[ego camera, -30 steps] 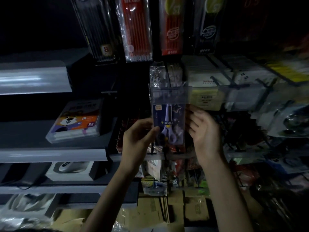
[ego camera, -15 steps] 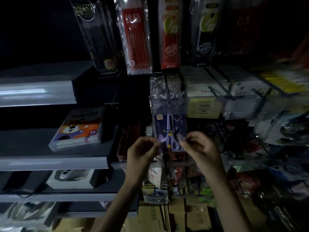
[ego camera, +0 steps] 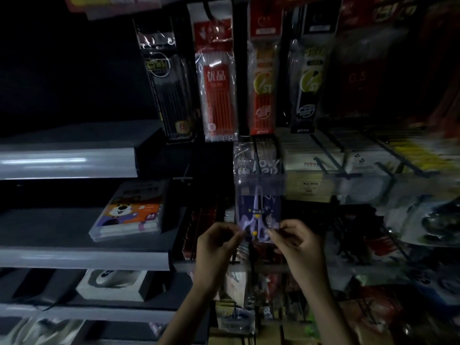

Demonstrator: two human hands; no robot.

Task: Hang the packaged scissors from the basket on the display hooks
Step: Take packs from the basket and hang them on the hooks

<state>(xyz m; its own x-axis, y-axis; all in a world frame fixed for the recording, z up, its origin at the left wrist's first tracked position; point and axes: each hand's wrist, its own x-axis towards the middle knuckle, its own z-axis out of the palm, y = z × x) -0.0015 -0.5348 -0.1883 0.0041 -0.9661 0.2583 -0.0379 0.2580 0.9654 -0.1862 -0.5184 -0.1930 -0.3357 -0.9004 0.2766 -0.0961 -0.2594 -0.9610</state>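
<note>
A packaged pair of scissors [ego camera: 257, 212], purple card in clear plastic, hangs upright in front of the display, its top behind a clear price-tag strip [ego camera: 258, 184]. My left hand [ego camera: 219, 245] pinches the pack's lower left corner. My right hand [ego camera: 296, 241] pinches the lower right corner. The hook itself is hard to make out in the dark. The basket is out of view.
Pen refill packs [ego camera: 217, 80] hang in a row above. Boxes of stationery [ego camera: 313, 160] fill wire racks to the right. On the grey shelf [ego camera: 82, 257] at left lies a crayon box [ego camera: 129, 215]. More packaged goods hang low right.
Both hands slid down from the pack's sides to its bottom corners. The view tilted upward, so the pack and shelves sit lower in the frame.
</note>
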